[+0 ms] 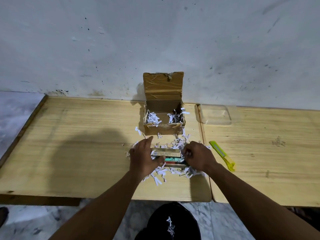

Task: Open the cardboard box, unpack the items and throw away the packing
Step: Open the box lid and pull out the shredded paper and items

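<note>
Fingers [156, 159] on packets [166, 152]; paper shreds [153, 118] in cardboard box [163, 129]

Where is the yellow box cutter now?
In the head view, the yellow box cutter lies on the right-hand table, just right of the right hand.

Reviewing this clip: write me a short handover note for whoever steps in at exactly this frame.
Left hand and right hand: each grips one end of the stack of small packets, which sits on the table amid shredded paper.
Cardboard box: open, lid flap up against the wall, a little shred inside at both ends.
Yellow cutter: on the table, right of the hands.
Black bin bag: on the floor below the table edge, a few shreds on it.
Done: box opened, packets out.
Left: set packets aside, gather the shred from table and box, bin it.
</note>
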{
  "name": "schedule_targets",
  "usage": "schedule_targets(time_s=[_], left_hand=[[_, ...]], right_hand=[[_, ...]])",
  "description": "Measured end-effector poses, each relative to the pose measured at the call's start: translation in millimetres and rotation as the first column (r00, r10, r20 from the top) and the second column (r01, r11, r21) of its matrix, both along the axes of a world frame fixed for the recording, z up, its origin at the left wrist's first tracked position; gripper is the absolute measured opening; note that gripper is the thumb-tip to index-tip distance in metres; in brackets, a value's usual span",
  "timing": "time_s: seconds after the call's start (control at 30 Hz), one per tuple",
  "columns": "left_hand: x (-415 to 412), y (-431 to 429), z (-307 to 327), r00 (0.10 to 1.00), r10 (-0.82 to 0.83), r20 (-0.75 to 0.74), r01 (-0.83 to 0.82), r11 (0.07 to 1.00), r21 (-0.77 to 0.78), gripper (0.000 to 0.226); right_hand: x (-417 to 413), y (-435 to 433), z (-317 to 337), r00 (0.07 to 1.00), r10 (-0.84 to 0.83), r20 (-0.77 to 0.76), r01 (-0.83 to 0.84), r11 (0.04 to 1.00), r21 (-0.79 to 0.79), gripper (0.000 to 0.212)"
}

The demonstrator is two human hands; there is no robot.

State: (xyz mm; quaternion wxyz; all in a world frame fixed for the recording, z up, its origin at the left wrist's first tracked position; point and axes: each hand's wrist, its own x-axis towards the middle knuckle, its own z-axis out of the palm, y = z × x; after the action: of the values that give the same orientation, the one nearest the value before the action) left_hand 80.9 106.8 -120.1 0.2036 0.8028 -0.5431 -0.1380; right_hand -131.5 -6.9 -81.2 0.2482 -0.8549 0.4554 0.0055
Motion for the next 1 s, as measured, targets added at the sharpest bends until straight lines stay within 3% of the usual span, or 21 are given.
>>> schedule_targets(time_s=[0.07, 0.23, 0.37, 0.47, 0.6, 0.73, 0.83, 0.9, 1.0], left_hand=[[3.8, 1.2, -4.8, 0.999, 0.045, -0.024, -0.045, 0.999, 0.017, 0.090], [33.3, 20.6, -17.8, 0.990, -0.110, 0.093, 0.109, 0.994, 0.021, 0.086], [41.5, 23.5, -18.5, 0.984, -0.120, 0.129, 0.116, 0.993, 0.036, 0.083], [29.9, 14.1, -12.7, 0.972, -0.173, 0.157, 0.171, 0.985, 0.031, 0.069], [21.1, 14.3, -23.1, 0.972, -0.185, 0.145, 0.168, 0.978, 0.122, 0.075], [22.3, 16.1, -23.7, 0.981, -0.148, 0.127, 0.143, 0.989, 0.046, 0.080], [26.5, 8.3, -16.8, 0.978, -0.094, 0.184, 0.100, 0.995, -0.022, 0.060], [30.0, 1.7, -17.1, 0.968, -0.070, 0.241, 0.072, 0.997, 0.001, 0.057], [31.4, -6.6, -26.6, 0.965, -0.057, 0.255, 0.040, 0.997, 0.073, 0.062]], right_hand=[[-8.2, -4.6, -3.6, 0.997, -0.014, -0.076, 0.011, 0.999, -0.032, 0.021], [-27.8, -19.0, -4.9, 0.986, -0.045, -0.160, 0.026, 0.993, -0.116, 0.022], [-21.8, -18.1, -0.9, 0.998, -0.034, -0.049, 0.020, 0.964, -0.265, 0.017], [-9.5, -10.1, -2.0, 0.997, 0.007, 0.082, 0.008, 0.981, -0.192, 0.017], [-10.6, -7.5, -7.3, 0.996, 0.033, -0.083, -0.037, 0.998, -0.041, 0.021], [-17.9, -13.3, -0.6, 0.984, -0.041, -0.174, 0.008, 0.982, -0.191, 0.024], [-9.9, -6.0, 10.5, 0.999, 0.032, -0.018, -0.036, 0.949, -0.312, 0.022], [-1.1, 3.6, 19.3, 0.992, 0.112, 0.062, -0.093, 0.964, -0.250, 0.023], [9.8, 17.9, 21.7, 0.962, 0.269, 0.057, -0.263, 0.960, -0.094, 0.021]])
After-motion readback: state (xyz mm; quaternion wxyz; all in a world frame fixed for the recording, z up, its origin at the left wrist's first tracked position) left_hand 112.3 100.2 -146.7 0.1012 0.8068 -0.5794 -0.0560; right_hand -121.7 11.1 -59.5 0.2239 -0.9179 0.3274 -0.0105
